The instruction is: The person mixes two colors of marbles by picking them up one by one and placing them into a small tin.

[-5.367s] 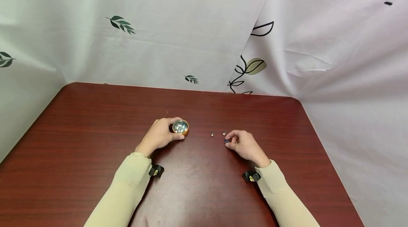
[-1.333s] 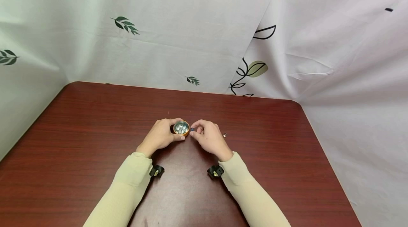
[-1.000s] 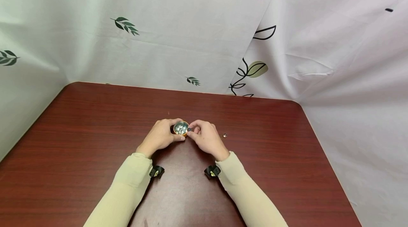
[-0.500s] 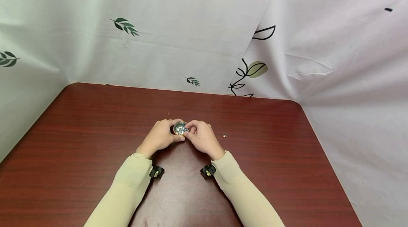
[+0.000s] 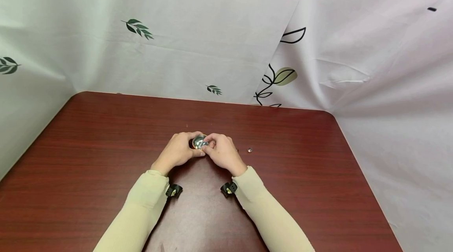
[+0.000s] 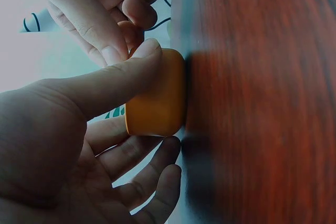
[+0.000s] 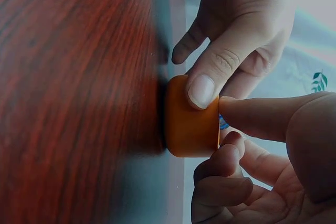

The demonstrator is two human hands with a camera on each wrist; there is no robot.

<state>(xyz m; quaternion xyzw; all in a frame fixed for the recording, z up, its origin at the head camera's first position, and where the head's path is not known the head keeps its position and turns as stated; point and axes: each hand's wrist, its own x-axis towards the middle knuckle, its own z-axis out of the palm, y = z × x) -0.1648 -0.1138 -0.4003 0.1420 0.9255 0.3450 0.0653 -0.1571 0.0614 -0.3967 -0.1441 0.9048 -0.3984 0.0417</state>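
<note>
My left hand (image 5: pixel 178 149) grips a small orange round tub (image 6: pixel 160 95), thumb on one side and fingers round the other; the tub stands upright on the table. Shiny clear and silvery pieces (image 5: pixel 199 140) show inside its mouth. Over the tub's right rim, my right hand (image 5: pixel 223 151) pinches a small blue shiny piece (image 7: pixel 224 123) between thumb and fingertips. Most of that piece is hidden by the fingers, so its exact kind is unclear.
One small shiny round piece (image 5: pixel 249 150) lies on the reddish-brown wooden table (image 5: pixel 301 173) to the right. Another (image 5: pixel 237 150) barely shows beside the right hand. White cloth with leaf prints (image 5: pixel 177 55) hangs behind the table.
My right hand has carried the blue piece leftward from the table's right side to the tub's mouth, moving slightly farther in lately. My left hand has kept its grip on the tub.
</note>
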